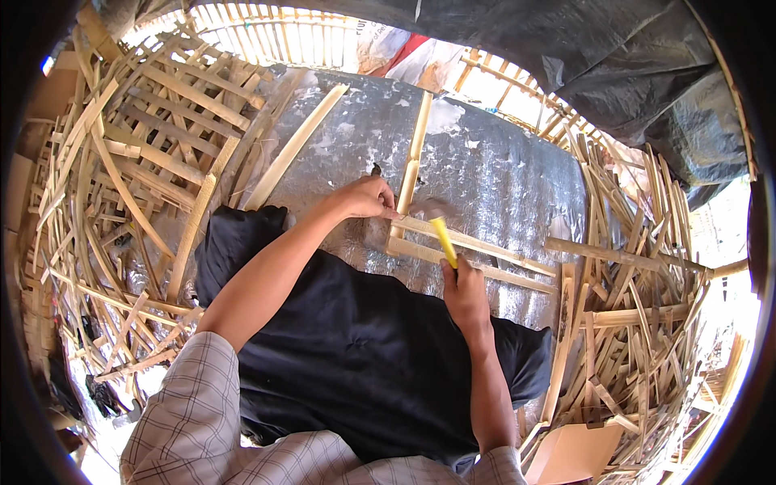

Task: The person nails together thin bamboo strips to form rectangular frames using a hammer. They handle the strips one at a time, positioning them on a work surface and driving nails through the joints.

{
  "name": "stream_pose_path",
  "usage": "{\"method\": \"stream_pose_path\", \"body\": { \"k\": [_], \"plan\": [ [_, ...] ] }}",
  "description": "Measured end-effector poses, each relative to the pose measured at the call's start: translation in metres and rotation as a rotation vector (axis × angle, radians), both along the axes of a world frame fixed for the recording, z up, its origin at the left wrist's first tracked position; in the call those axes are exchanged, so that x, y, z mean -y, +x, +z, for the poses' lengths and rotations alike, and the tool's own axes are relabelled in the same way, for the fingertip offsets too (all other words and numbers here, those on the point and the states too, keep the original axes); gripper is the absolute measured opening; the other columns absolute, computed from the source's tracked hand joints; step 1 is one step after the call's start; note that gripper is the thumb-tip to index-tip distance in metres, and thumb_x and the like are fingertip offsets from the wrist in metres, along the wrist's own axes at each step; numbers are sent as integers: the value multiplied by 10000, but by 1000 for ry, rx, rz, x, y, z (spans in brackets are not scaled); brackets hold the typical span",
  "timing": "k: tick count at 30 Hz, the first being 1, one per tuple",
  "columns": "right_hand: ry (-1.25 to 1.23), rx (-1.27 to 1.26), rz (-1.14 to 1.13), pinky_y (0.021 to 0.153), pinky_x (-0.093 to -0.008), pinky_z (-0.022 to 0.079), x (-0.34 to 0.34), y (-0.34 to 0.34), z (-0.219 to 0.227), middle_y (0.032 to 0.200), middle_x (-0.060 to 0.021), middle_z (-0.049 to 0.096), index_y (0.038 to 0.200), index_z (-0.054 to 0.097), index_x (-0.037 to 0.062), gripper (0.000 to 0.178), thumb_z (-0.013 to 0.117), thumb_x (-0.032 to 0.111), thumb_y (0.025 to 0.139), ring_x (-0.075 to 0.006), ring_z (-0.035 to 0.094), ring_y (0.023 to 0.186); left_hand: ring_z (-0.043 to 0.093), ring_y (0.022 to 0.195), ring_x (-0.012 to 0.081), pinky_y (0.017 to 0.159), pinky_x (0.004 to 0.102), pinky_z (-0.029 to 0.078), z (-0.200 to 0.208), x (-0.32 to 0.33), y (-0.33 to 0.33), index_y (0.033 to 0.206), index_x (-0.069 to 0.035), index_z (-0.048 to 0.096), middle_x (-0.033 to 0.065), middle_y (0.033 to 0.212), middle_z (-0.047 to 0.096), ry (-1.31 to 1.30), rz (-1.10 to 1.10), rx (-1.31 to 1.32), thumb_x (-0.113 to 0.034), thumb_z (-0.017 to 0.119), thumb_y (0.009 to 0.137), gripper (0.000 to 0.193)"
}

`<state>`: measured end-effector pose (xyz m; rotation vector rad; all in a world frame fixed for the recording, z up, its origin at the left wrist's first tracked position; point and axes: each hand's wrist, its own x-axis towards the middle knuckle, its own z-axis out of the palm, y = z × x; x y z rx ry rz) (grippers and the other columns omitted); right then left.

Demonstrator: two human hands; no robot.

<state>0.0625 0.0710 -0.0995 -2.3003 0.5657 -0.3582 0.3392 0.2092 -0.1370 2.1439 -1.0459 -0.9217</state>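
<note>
"What's in your hands?"

"Your right hand (467,295) grasps a yellow-handled, dark-headed hammer (444,240), head blurred; your left hand (369,198) curls at the end of a long, flat, pale wooden strip (509,255); whether it pinches anything, I cannot tell."

"Any room?"

"Bare, scuffed silvery sheet (517,178) beyond the strip; tangled brown slats (638,315) edge your right."

Scuffed silvery sheet (505,174); pale slats (414,151) lying across it.
</note>
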Motion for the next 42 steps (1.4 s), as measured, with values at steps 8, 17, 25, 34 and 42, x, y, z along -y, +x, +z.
{"method": "stream_pose_path", "body": {
  "k": [8,17,25,34,42],
  "plan": [
    [26,30,-24,521,-486,397,11,2,5,645,-269,568,914,590,-58,286,639,184,1058,-483,504,552,654,808,193,742,370,497,1,-3,-2,993,-49,820,67,858,731,0,-3,-17,-324,899,825,332],
    [26,13,12,542,-537,413,16,0,6,650,-289,576,937,588,-51,253,642,170,1049,-516,581,606,622,781,175,736,361,482,-2,-2,-2,948,-31,806,44,807,691,15,20,-20,-292,890,838,296],
    [-110,-52,94,555,-541,441,20,-2,-7,683,-289,614,982,606,-49,239,655,176,1044,-507,614,606,616,778,161,738,358,481,-7,0,-2,946,-34,809,36,790,695,-14,33,-50,-250,880,850,248],
    [-18,-15,72,557,-533,443,11,0,-12,684,-289,609,935,590,-26,233,656,171,1041,-524,594,627,612,797,151,745,345,481,-7,0,-1,947,-37,804,35,796,695,-19,12,-27,-237,882,845,238],
    [91,12,32,571,-540,413,13,2,-11,688,-305,578,890,565,-41,270,654,166,1038,-544,554,662,537,734,134,690,338,445,11,2,-9,962,-55,797,-3,733,564,2,8,-5,-161,875,836,183]
  ]
}}
